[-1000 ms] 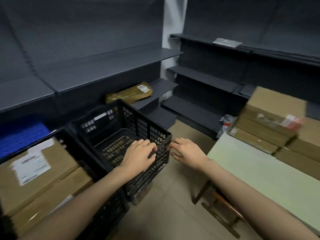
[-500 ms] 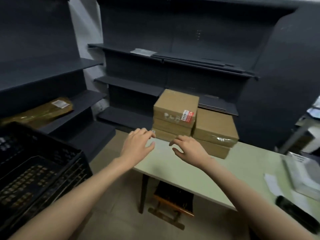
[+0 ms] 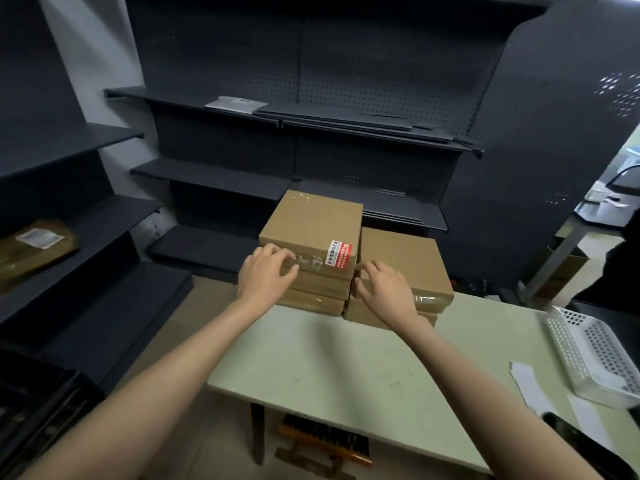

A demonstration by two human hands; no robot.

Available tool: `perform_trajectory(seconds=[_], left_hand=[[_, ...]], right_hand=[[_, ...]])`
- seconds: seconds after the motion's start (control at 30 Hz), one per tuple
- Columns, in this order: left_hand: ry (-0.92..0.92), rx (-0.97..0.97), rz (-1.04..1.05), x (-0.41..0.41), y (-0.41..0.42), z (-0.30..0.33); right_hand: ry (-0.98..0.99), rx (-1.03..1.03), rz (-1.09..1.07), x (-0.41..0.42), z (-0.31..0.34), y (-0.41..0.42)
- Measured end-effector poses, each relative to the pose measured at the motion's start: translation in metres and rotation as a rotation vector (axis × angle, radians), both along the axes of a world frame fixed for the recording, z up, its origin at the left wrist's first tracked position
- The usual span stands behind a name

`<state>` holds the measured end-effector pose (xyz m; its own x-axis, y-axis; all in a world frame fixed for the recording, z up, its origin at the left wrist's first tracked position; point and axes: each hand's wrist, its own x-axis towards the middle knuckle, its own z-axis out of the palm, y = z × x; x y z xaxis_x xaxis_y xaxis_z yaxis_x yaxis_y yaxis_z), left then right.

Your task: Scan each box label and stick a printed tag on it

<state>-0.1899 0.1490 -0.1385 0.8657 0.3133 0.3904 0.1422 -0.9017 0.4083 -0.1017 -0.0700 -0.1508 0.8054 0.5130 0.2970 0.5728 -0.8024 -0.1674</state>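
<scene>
Two stacks of flat cardboard boxes stand at the far edge of a pale green table (image 3: 346,368). The left stack's top box (image 3: 311,223) carries a red and white label (image 3: 341,254) at its near right corner. My left hand (image 3: 265,275) hovers at that box's near left edge, fingers spread and lightly bent, tips touching its front. My right hand (image 3: 384,289) lies over the near left corner of the lower right stack's top box (image 3: 405,261), fingers spread. Neither hand holds anything.
A white perforated tray (image 3: 595,355), paper slips (image 3: 526,382) and a black handheld device (image 3: 571,434) lie at the table's right end. Dark shelving (image 3: 277,119) stands behind; a wrapped parcel (image 3: 31,247) sits on the left shelves. A black crate (image 3: 34,403) is at lower left, a wooden stool (image 3: 322,445) under the table.
My view has swung right, away from the black crate toward the table. Both hands left the crate and reached forward to the box stacks.
</scene>
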Motion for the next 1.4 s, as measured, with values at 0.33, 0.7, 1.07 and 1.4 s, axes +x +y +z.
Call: perform_trajectory(seconds=[0.33, 0.7, 1.07, 1.4], left_hand=[[0.159, -0.130, 0.058, 0.125, 0.091, -0.023], [0.211, -0.738, 0.085, 0.171, 0.113, -0.053], [-0.032, -0.925, -0.113, 0.106, 0.026, 0.004], [0.189, -1.240, -0.126, 0.013, -0.091, -0.025]], right_hand=[[0.223, 0.108, -0.220, 0.116, -0.019, 0.059], [0.560, 0.432, -0.260, 0.145, -0.046, 0.071], [0.485, 0.777, -0.184, 0.079, -0.018, -0.007], [0.490, 0.782, -0.275, -0.021, -0.044, -0.148]])
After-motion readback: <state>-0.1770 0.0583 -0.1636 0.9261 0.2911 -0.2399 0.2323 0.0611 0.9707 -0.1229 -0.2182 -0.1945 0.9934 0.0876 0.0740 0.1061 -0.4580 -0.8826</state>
